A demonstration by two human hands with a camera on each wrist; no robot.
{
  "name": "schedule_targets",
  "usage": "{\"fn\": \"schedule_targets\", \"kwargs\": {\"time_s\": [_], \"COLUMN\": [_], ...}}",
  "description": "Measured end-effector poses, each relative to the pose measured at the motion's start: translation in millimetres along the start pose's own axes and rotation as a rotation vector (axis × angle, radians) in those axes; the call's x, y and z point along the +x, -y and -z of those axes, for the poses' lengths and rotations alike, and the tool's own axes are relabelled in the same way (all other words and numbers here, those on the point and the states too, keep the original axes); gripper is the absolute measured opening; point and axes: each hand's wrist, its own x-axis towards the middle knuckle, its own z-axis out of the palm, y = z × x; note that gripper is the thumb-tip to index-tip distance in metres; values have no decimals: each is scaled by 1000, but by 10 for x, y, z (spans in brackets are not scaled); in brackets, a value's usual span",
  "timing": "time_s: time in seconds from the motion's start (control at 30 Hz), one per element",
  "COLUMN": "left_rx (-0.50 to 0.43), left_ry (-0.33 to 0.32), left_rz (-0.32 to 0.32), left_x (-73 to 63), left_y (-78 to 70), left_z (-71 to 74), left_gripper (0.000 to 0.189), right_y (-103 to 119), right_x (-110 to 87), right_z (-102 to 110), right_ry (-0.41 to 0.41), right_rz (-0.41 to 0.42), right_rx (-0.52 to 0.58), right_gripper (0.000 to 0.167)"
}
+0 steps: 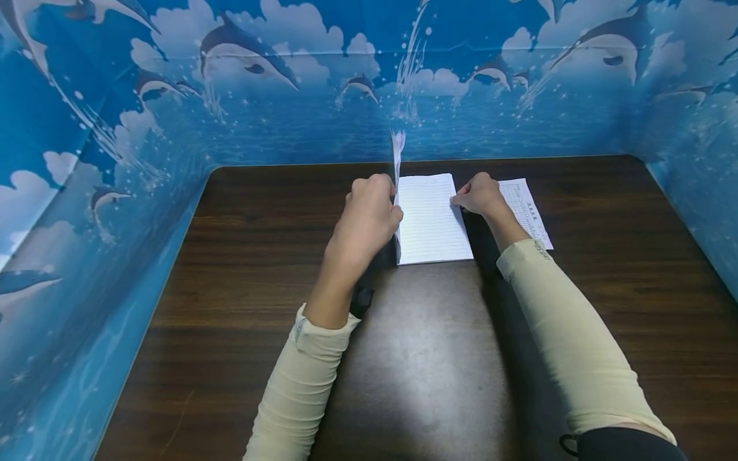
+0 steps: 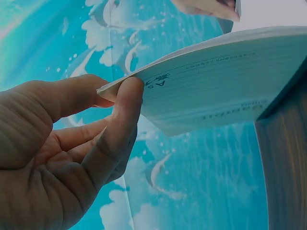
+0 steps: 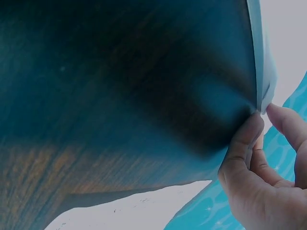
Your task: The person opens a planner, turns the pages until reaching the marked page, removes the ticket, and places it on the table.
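A notebook with lined white pages [image 1: 434,221] lies open on the table. My left hand [image 1: 371,214] pinches its raised cover and some leaves, which stand nearly upright along the left side. In the left wrist view the thumb and a finger grip the edge of this pale printed cover [image 2: 206,91]. At the opposite side, my right hand [image 1: 480,194] pinches the right edge of the page block. The right wrist view has that page edge [image 3: 259,57] between thumb and fingertip, a little above the tabletop.
A printed sheet of paper [image 1: 526,211] lies right of the notebook, partly behind my right forearm. The dark wooden table [image 1: 259,256] has rounded far corners. A blue curtain with dolphins [image 1: 323,121] hangs along the back and both sides.
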Motion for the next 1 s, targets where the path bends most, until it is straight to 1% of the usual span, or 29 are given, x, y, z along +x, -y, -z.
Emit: {"fn": "schedule_targets", "kwargs": {"time_s": [0.07, 0.2, 0.33, 0.4, 0.63, 0.8, 0.87, 1.0], "left_rx": [5, 24, 64, 81, 105, 125, 115, 83], "left_ry": [6, 12, -1, -2, 7, 29, 45, 81], "left_rz": [-15, -45, -75, -78, -88, -110, -109, -102], "left_x": [20, 59, 89, 102, 126, 169, 194, 247], "left_y": [-47, -130, -189, -208, -247, -273, -276, -281], "left_z": [-31, -103, -185, -219, -299, -366, -397, -469], "left_gripper": [13, 10, 17, 19, 15, 17, 17, 9], "right_y": [-10, -25, -33, -38, -41, -44, -52, -78], "right_x": [-4, 2, 10, 8, 7, 2, -2, -5], "right_z": [4, -1, -12, -18, -21, -14, -9, 1], "right_ry": [-6, -22, -34, -38, -37, -32, -32, -30], "right_rz": [11, 25, 25, 27, 42, 41, 44, 47], "right_rx": [-5, -7, 2, 4, -7, -4, -3, 5], "right_gripper": [23, 23, 22, 22, 22, 22, 21, 22]}}
